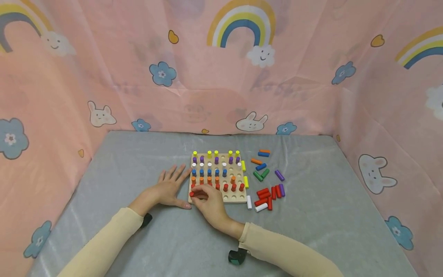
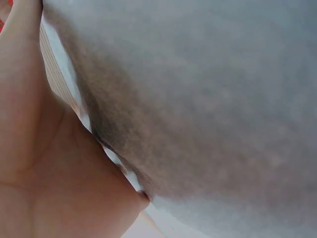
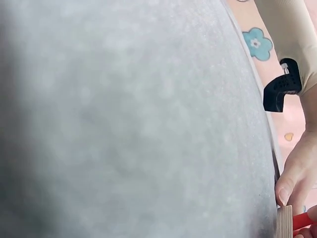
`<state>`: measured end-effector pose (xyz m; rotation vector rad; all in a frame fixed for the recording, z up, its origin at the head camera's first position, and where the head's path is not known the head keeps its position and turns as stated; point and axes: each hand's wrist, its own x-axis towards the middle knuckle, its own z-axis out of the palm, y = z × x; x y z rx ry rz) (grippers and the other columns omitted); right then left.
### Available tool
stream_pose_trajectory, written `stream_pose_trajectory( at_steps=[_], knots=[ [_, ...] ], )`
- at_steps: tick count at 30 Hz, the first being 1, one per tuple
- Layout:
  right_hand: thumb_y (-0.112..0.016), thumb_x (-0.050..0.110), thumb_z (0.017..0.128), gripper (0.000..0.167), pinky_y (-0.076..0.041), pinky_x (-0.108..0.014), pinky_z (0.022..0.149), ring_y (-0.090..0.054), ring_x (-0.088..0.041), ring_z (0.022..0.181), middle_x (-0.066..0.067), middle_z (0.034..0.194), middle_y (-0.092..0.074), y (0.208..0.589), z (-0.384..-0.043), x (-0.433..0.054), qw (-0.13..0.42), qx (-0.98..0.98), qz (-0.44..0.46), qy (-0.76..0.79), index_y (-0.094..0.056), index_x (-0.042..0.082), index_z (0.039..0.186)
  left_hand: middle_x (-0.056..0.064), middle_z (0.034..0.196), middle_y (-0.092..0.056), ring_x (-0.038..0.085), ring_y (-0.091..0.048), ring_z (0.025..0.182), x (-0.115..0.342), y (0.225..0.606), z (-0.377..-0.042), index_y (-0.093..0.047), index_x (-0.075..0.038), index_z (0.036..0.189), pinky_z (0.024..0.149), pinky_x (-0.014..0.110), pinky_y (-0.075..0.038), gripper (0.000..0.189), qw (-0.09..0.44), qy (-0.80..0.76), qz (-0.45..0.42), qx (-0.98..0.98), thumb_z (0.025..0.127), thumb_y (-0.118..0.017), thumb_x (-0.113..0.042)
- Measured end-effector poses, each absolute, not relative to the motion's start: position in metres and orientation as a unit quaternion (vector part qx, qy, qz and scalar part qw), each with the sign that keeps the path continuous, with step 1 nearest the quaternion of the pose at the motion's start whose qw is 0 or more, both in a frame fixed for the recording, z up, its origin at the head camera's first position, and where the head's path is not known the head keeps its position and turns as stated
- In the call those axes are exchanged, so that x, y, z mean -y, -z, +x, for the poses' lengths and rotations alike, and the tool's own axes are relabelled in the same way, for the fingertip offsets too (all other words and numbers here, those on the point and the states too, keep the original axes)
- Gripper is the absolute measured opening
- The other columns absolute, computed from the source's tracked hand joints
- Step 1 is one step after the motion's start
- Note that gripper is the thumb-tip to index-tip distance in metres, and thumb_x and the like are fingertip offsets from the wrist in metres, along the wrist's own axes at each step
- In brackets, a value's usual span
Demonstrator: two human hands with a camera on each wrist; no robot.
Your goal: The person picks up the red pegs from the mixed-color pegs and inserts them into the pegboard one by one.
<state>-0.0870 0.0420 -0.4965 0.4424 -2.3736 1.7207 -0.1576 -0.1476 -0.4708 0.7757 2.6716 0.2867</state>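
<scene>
A wooden pegboard (image 1: pixel 230 201) stands on the grey cloth with rows of yellow, purple, white, blue, orange and red pegs upright in it. Thumb and fingertips of my right hand (image 1: pixel 212 204) pinch a red peg (image 1: pixel 192 194) over the board's front left corner. That hand covers part of the red row. To the left of the board, my left hand (image 1: pixel 169 189) lies with its fingers spread, fingertips right at the board's side. The right wrist view catches the red peg (image 3: pixel 300 220) beside the board's edge (image 3: pixel 285 223); the left wrist view is mostly palm (image 2: pixel 59 183) and cloth.
Loose red pegs (image 1: pixel 263 195), white pegs (image 1: pixel 261 207), green pegs (image 1: pixel 258 176), purple pegs (image 1: pixel 279 175), blue pegs (image 1: pixel 261 167) and orange pegs (image 1: pixel 256 161) are scattered right of the board. Yellow pegs (image 1: pixel 246 182) lie along its right edge. A pink printed curtain (image 1: pixel 214 84) surrounds the table.
</scene>
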Motion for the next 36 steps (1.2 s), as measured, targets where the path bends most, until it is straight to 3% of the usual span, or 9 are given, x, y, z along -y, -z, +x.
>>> stream_pose_trajectory(
  at_steps=[7,13,21,29,36],
  knots=[
    [-0.074,-0.002,0.084,0.021,-0.06,-0.036,0.083,-0.073,-0.026,0.093,-0.013,0.101,-0.072,0.494,-0.085,-0.041,0.076,0.797,0.139,-0.583,-0.071,0.002,0.104,0.017,0.168,-0.002,0.046,-0.001,0.154,0.148,0.475,-0.159,-0.004,-0.02,0.161,0.116,0.074,-0.008,0.126,0.173,-0.103,0.272,-0.941,0.069,-0.07,-0.077],
    [-0.071,-0.01,0.084,0.021,-0.058,-0.048,0.083,-0.071,-0.038,0.092,-0.026,0.101,-0.069,0.475,-0.078,-0.038,0.073,0.787,0.13,-0.599,-0.067,-0.01,0.104,0.016,0.168,-0.001,0.046,0.001,0.154,0.15,0.48,-0.162,-0.004,-0.022,0.161,0.116,0.073,-0.005,0.129,0.175,-0.112,0.274,-0.939,0.066,-0.068,-0.082],
    [-0.075,0.0,0.085,0.021,-0.06,-0.04,0.08,-0.071,-0.029,0.091,-0.015,0.101,-0.073,0.479,-0.087,-0.049,0.085,0.774,0.147,-0.61,-0.071,0.001,0.105,0.015,0.168,-0.002,0.045,0.001,0.154,0.149,0.477,-0.16,-0.006,-0.019,0.161,0.116,0.074,-0.006,0.126,0.173,-0.113,0.267,-0.941,0.069,-0.072,-0.075],
    [-0.076,0.005,0.085,0.03,-0.06,-0.029,0.08,-0.07,-0.026,0.09,-0.013,0.104,-0.073,0.471,-0.086,-0.079,0.042,0.782,0.159,-0.601,-0.07,0.003,0.115,0.018,0.168,-0.001,0.047,-0.001,0.153,0.146,0.469,-0.157,-0.003,-0.02,0.161,0.116,0.073,-0.008,0.127,0.18,-0.101,0.267,-0.941,0.07,-0.072,-0.075],
    [-0.076,0.008,0.086,0.035,-0.059,-0.024,0.081,-0.07,-0.023,0.091,-0.015,0.109,-0.072,0.459,-0.089,-0.117,-0.034,0.797,0.146,-0.585,-0.068,0.002,0.12,0.017,0.168,-0.003,0.047,-0.003,0.153,0.146,0.47,-0.157,-0.006,-0.018,0.161,0.116,0.073,-0.008,0.127,0.179,-0.098,0.261,-0.943,0.069,-0.073,-0.074]
  ],
)
